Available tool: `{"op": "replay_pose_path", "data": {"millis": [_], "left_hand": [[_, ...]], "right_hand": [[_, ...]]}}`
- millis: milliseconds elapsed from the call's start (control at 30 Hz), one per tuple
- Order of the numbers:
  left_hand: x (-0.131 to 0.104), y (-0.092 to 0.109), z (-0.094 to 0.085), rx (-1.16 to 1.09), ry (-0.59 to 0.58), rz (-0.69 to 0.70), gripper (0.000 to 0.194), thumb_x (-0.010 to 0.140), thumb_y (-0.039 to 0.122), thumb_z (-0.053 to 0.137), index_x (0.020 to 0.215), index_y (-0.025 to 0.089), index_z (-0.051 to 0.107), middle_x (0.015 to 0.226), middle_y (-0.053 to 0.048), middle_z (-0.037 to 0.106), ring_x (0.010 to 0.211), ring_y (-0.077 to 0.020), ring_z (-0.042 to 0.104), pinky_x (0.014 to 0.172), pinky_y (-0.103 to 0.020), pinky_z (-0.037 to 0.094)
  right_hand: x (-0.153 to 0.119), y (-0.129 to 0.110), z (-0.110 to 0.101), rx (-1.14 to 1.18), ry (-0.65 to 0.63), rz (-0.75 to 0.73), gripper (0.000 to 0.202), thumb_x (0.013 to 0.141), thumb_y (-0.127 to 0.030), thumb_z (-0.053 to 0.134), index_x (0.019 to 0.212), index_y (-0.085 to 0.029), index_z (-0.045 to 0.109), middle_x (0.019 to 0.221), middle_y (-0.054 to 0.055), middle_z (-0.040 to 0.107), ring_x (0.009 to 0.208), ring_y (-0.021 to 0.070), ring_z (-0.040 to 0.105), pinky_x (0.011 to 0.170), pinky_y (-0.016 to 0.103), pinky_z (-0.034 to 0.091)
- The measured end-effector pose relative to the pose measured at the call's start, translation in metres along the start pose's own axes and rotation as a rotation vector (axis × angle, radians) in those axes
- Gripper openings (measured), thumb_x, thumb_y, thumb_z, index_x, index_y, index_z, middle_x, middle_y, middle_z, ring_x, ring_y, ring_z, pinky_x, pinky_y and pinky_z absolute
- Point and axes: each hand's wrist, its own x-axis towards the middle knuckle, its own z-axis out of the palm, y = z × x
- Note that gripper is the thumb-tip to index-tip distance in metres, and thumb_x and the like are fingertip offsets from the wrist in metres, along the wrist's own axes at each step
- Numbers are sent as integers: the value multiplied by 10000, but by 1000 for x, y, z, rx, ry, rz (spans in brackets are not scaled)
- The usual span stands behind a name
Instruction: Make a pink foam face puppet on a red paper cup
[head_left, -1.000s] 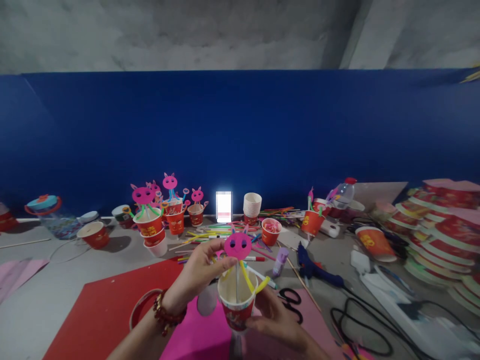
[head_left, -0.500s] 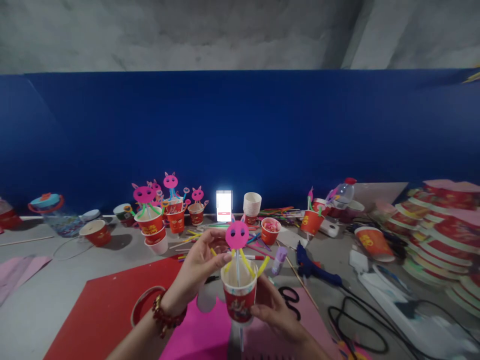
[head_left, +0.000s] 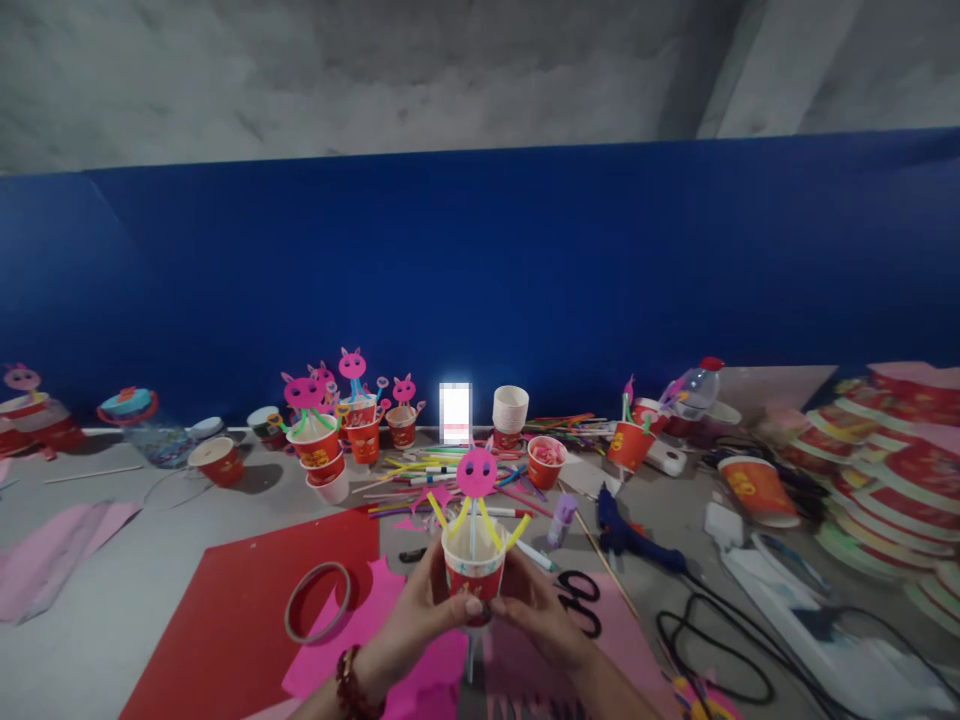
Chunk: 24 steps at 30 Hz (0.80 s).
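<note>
One broad blue panel (head_left: 480, 260) spans my whole view behind the red-and-white paper cup (head_left: 474, 577), which I hold upright above the grey tabletop (head_left: 67, 650). That tabletop spreads out on both sides of the cup. To the left of the cup lies a large red sheet (head_left: 240, 600), with magenta paper (head_left: 439, 665) partly over it and reaching in front of the cup. Far to the right of the cup I see a leaning, layered pile of red and pale paperware (head_left: 900, 475), and nearer on that side a white power strip (head_left: 810, 630). Beyond the cup, to its left, I have several pink-faced paper cups (head_left: 318, 452) grouped together. I have the left hand (head_left: 421, 618) wrapped on the cup's left side and the right hand (head_left: 541, 620) on its right, both thumbs pressing its front low down; most fingers are hidden. A blue glue gun (head_left: 637, 540) lies right of the cup, with black scissor handles (head_left: 581, 605) closer in. A purple glue stick (head_left: 562, 520) is near the cup's right. Over the cup's rim I get a pink eared face (head_left: 477, 472), and yellow fuzzy limbs (head_left: 492, 528) splay from the cup's mouth. Slimmest, a clear straw (head_left: 471, 660) pokes out beneath the cup.
</note>
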Motion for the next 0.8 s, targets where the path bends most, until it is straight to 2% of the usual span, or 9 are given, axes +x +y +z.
{"op": "replay_pose_path", "data": {"millis": [167, 300, 433, 500, 567, 700, 800], "left_hand": [[2, -14, -4, -13, 66, 5, 687, 736, 371, 820, 1355, 262, 544, 1361, -115, 607, 1346, -350, 455, 1082, -474, 401], [4, -24, -13, -30, 108, 34, 688, 731, 378, 821, 1348, 234, 554, 1328, -128, 629, 1270, -351, 532, 1050, -457, 434], [3, -19, -21, 38, 106, 57, 699, 729, 408, 814, 1343, 209, 544, 1280, -138, 650, 1199, -342, 588, 1005, -441, 479], [1, -11, -24, 175, 88, 94, 696, 740, 407, 801, 1344, 201, 526, 1281, -142, 643, 1195, -332, 592, 1004, -433, 485], [-2, 0, -26, 410, 69, 153, 665, 758, 352, 785, 1343, 201, 507, 1271, -140, 641, 1186, -320, 598, 1007, -433, 487], [-6, 25, -26, 922, -26, 350, 657, 794, 194, 723, 1384, 234, 438, 1352, -144, 580, 1254, -313, 547, 1029, -447, 478], [-5, 41, -25, 1170, -115, 518, 631, 835, 123, 640, 1408, 238, 402, 1386, -147, 552, 1304, -297, 500, 1066, -475, 444]], "right_hand": [[4, 0, 5, -36, -19, -33, 685, 688, -414, 868, 1302, -304, 584, 1306, 88, 629, 1215, 281, 573, 1020, 416, 445], [7, 4, 5, -109, -49, -74, 607, 734, -441, 832, 1280, -322, 593, 1267, 81, 634, 1093, 259, 625, 957, 404, 480], [7, 4, -4, -236, -52, -145, 628, 735, -578, 775, 1267, -289, 612, 1132, 95, 669, 927, 249, 645, 809, 369, 523], [6, -1, -9, -260, -15, -181, 580, 767, -609, 725, 1229, -269, 635, 1026, 89, 683, 842, 234, 642, 744, 347, 528], [5, -10, -12, -281, 59, -209, 484, 812, -563, 704, 1194, -272, 646, 1012, 82, 675, 819, 222, 642, 737, 340, 536], [-1, -39, -8, -364, 171, -309, 417, 822, -456, 737, 1199, -314, 629, 1163, 86, 641, 1002, 262, 644, 863, 386, 546], [-6, -60, -2, -495, 154, -393, 466, 815, -439, 753, 1243, -330, 604, 1236, 90, 617, 1143, 286, 594, 952, 414, 513]]}}
